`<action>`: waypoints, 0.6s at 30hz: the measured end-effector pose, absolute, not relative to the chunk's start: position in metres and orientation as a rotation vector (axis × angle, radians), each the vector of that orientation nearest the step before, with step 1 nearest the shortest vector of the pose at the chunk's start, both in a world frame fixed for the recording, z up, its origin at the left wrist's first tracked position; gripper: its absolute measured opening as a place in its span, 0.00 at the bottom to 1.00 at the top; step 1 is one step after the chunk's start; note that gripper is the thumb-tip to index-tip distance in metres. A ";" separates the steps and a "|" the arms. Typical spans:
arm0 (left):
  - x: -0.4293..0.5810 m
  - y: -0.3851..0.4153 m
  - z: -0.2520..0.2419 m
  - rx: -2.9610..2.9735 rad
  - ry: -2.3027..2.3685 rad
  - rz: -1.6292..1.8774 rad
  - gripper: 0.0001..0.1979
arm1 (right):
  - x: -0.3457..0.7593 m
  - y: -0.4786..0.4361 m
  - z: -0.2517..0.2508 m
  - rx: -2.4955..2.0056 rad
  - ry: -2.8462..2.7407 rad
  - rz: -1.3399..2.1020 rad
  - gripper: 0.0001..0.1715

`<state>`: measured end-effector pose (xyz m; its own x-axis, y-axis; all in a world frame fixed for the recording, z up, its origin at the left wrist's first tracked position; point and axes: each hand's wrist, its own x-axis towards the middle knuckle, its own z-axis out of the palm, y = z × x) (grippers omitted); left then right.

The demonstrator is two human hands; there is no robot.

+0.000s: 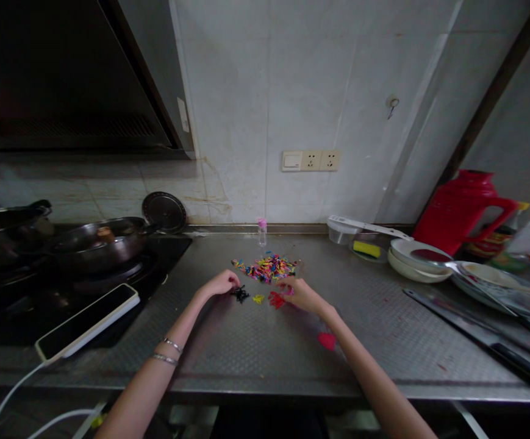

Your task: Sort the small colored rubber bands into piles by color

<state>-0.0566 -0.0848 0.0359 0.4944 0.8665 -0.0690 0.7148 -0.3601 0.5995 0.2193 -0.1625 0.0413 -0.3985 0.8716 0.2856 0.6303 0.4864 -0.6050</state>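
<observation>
A mixed heap of small, thin, colourful bands [271, 267], which look like rubber bands, lies on the steel counter. In front of it are three small single-colour piles: black bands [241, 294], yellow bands [258, 299] and red bands [275, 299]. My left hand [221, 283] is at the left edge of the black pile, its fingers curled together; anything pinched in them is too small to see. Over the right side of the red pile, my right hand [302, 294] has its fingertips drawn together. Some pink shows by those fingers, partly hidden.
Behind the heap stands a small clear bottle with a pink cap [261, 231]. A phone [88, 320] with a cable lies by the stove pans [102, 253] at left. To the right are stacked bowls [418, 274], a knife [457, 323], a red thermos [461, 210] and a red piece [326, 341].
</observation>
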 end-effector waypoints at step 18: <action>0.032 -0.100 0.049 2.615 1.230 0.464 0.12 | 0.243 -0.148 0.026 -1.347 -1.944 0.313 0.15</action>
<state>0.0317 -0.1001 0.0494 0.6012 0.7761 0.1902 0.7085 -0.6278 0.3224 0.2432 -0.1484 0.0256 -0.1765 0.8848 0.4313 0.7048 0.4195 -0.5721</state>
